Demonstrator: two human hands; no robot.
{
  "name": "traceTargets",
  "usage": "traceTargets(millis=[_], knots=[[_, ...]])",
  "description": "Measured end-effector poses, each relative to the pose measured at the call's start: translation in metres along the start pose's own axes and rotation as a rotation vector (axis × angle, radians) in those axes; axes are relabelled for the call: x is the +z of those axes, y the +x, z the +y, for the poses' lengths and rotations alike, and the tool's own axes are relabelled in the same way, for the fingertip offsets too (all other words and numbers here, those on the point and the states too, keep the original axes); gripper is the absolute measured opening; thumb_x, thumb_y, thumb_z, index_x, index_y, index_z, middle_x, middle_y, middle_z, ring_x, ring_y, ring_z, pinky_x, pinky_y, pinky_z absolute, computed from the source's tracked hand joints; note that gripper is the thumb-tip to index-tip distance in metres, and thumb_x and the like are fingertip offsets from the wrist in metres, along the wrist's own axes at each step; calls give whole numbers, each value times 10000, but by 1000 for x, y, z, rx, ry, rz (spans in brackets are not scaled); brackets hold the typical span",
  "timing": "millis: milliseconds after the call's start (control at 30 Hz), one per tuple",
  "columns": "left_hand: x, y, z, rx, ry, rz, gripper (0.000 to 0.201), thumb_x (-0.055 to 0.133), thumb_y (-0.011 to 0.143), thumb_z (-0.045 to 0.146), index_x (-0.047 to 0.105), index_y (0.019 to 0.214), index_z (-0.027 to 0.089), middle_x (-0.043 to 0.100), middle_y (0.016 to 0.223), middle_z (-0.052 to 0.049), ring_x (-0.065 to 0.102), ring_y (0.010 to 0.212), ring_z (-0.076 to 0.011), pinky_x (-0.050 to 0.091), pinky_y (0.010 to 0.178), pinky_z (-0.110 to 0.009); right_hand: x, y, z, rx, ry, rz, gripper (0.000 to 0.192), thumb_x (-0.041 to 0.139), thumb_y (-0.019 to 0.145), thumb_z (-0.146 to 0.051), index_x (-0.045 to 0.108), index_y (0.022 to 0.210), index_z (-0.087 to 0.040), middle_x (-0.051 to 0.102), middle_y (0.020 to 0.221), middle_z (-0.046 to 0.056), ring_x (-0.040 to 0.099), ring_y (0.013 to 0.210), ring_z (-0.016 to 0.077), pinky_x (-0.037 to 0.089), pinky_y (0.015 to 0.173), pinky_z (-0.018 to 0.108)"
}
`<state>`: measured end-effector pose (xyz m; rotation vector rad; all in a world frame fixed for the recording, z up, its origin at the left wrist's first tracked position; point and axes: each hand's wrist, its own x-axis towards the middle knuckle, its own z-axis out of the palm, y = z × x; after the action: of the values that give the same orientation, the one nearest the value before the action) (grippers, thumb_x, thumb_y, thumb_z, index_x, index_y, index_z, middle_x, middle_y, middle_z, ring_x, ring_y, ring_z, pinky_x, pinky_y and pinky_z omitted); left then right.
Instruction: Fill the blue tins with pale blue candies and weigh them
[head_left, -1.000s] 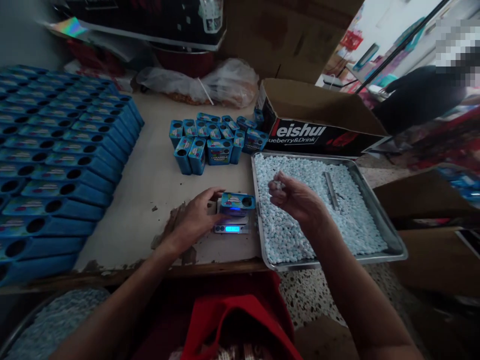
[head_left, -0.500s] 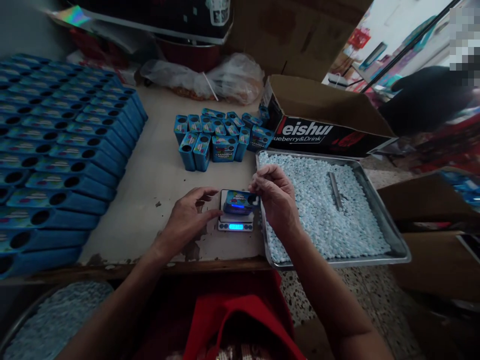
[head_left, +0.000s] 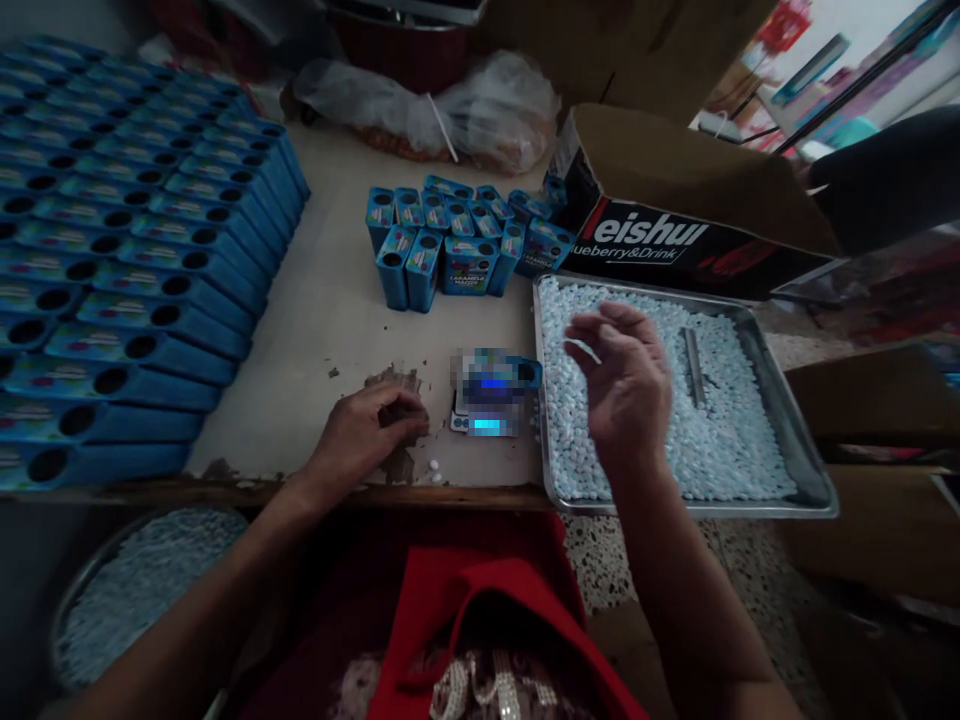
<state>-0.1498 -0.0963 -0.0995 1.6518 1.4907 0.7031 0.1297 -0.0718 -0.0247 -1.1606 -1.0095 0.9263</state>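
While the small blue candy tin (head_left: 501,377) sits on the little digital pocket scale (head_left: 486,425) with its lit blue display, so that its fill can be weighed, neither hand is laid on it. The left hand (head_left: 365,437) is rested on the worn pale counter (head_left: 330,310) just left of the scale, fingers curled loosely with nothing seen in its grip. The right hand (head_left: 624,385) is held above the shallow steel tray of pale blue tablets (head_left: 780,400), fingers spread wide and empty, presumably placed there because the tablets are drawn from it. Two loose white tablets (head_left: 433,468) are seen near the counter's edge. Rows of open blue tins (head_left: 120,290) are stacked at the left
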Motion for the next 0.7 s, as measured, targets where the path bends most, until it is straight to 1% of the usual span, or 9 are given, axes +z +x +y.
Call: traceTargets(millis=[67, 133, 167, 233, 300, 400, 467, 600, 700], knots=[[-2, -12, -8, 10, 1, -31, 183, 784, 791, 392, 758, 844, 219, 746, 909, -17, 679, 835, -190, 540, 794, -304, -31, 2, 4, -27, -183, 122, 178, 595, 907, -336, 633, 1063, -259, 706, 1014, 18, 685, 923, 164, 553, 847, 338], [0, -23, -14, 37, 4, -89, 215, 798, 786, 413, 763, 862, 215, 745, 912, -19, 682, 855, -197, 537, 792, -303, -66, 0, 11, -40, -462, 156, 198, 616, 915, -389, 653, 1038, -238, 698, 956, 31, 665, 847, 171, 539, 776, 329], [3, -28, -16, 56, 12, -128, 235, 807, 782, 420, 769, 893, 216, 748, 936, -22, 686, 870, -202, 540, 797, -305, -84, -2, 15, -30, -629, 122, 229, 637, 912, -423, 668, 1027, -228, 693, 936, 40, 649, 806, 177, 529, 741, 332], [12, -36, -20, 109, 40, -204, 254, 800, 800, 408, 780, 971, 222, 748, 1007, -32, 693, 909, -209, 549, 824, -311, -113, -11, 22, -6, -970, -22, 335, 673, 899, -508, 698, 1061, -215, 688, 980, 74, 628, 776, 196, 516, 708, 356], [23, -41, -24, 182, 72, -228, 208, 733, 876, 357, 781, 1029, 225, 736, 1056, -46, 697, 948, -206, 554, 865, -318, -132, -20, 27, -31, -1265, -183, 452, 665, 903, -575, 704, 1185, -224, 665, 1115, 124, 637, 884, 255, 525, 762, 414], [36, -42, -28, 319, 142, -203, 212, 567, 993, 261, 767, 1042, 212, 716, 1054, -68, 693, 962, -192, 555, 894, -324, -139, -29, 29, -128, -1531, -372, 490, 606, 956, -554, 648, 1357, -276, 611, 1292, 155, 579, 1120, 356, 505, 901, 501], [39, -38, -27, 419, 214, -217, 245, 505, 1023, 233, 749, 1038, 206, 706, 1078, -82, 685, 979, -198, 557, 905, -337, -133, -27, 30, -153, -1584, -477, 452, 568, 990, -492, 615, 1388, -283, 608, 1324, 150, 554, 1160, 367, 490, 934, 504], [39, -28, -17, 557, 409, -306, 269, 446, 1019, 164, 713, 1033, 196, 699, 1079, -94, 667, 983, -238, 563, 881, -378, -114, -13, 31, -120, -1554, -519, 295, 538, 998, -367, 623, 1235, -213, 644, 1150, 145, 611, 999, 309, 483, 820, 412], [38, -26, -11, 574, 485, -319, 259, 445, 1006, 141, 697, 979, 193, 697, 1005, -90, 663, 928, -250, 559, 847, -389, -112, -8, 27, -76, -1377, -549, 157, 553, 955, -268, 621, 1087, -219, 649, 1035, 94, 593, 782, 213, 420, 683, 335]])
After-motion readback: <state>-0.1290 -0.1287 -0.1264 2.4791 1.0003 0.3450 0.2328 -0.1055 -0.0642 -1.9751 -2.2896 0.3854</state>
